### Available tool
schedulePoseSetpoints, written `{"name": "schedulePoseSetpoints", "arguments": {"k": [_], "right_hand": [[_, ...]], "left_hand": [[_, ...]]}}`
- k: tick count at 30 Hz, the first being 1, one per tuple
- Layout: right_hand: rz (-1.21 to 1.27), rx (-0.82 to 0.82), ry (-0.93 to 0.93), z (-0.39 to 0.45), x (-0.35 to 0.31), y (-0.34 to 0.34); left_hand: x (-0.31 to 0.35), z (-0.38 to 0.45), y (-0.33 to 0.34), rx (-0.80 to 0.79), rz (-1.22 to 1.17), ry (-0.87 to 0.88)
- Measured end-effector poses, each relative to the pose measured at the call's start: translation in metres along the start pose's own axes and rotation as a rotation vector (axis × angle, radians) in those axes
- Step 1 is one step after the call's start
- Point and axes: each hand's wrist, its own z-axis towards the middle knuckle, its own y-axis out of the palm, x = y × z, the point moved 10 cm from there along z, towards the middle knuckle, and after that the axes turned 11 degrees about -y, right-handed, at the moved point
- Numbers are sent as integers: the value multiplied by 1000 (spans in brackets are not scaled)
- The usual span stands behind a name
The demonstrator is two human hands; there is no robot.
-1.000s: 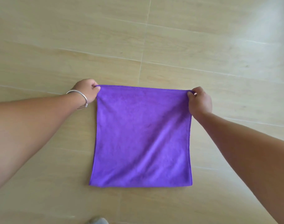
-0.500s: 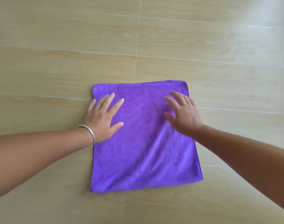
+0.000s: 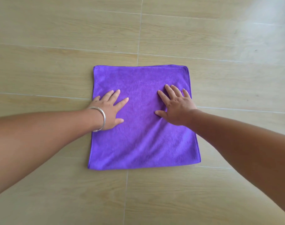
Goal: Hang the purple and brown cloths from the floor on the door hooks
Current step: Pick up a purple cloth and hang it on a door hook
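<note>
Here the purple cloth (image 3: 143,135) lies spread flat on the floor (image 3: 57,62). Both hands press on it, left hand (image 3: 108,111) and right hand (image 3: 175,108) apart, fingers straight and splayed, likely smoothing it for pickup. No brown cloth or hooks show.

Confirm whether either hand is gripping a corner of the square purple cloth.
No: the left hand and right hand lie flat, fingers spread, on the square purple cloth.
</note>
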Motion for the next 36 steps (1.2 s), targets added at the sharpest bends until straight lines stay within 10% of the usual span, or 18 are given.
{"name": "schedulePoseSetpoints", "arguments": {"k": [21,36], "right_hand": [[-128,119,-514,-154,-65,73],[-72,-8,-134,-171,-56,11]], "left_hand": [[48,-160,45,308,1,533],[7,-163,-5,93,-212,78]]}}
